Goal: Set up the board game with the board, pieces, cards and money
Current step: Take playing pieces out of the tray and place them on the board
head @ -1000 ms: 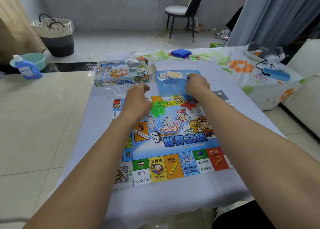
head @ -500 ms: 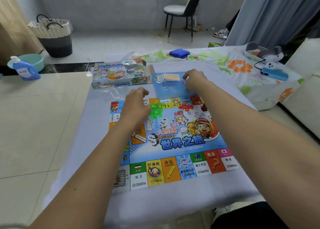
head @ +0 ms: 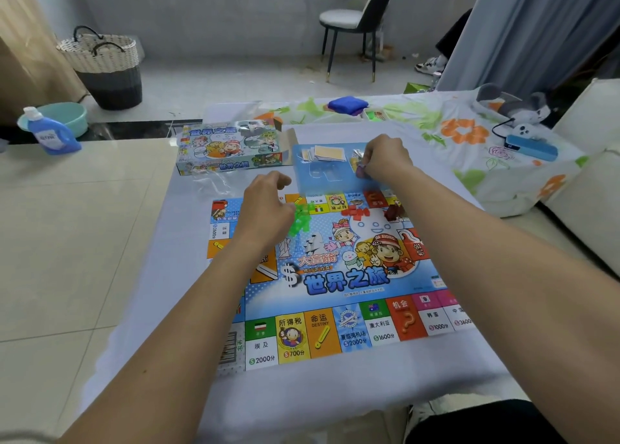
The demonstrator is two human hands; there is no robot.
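Moving back from the blue tray (head: 330, 182), the right hand (head: 385, 157) is pinching a small purple piece (head: 360, 170) above its edge, while the left hand (head: 266, 205) is hovering loosely curled, holding nothing, over the board (head: 339, 282) beside green pieces (head: 302, 219).

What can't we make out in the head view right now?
- Item the right hand pinches over the blue tray: mostly hidden by the fingers, too small to name.
- Left hand: palm side hidden; whether it holds anything unclear.
- Game board: left part hidden by the left forearm.
- Card stack faces: too small to read.
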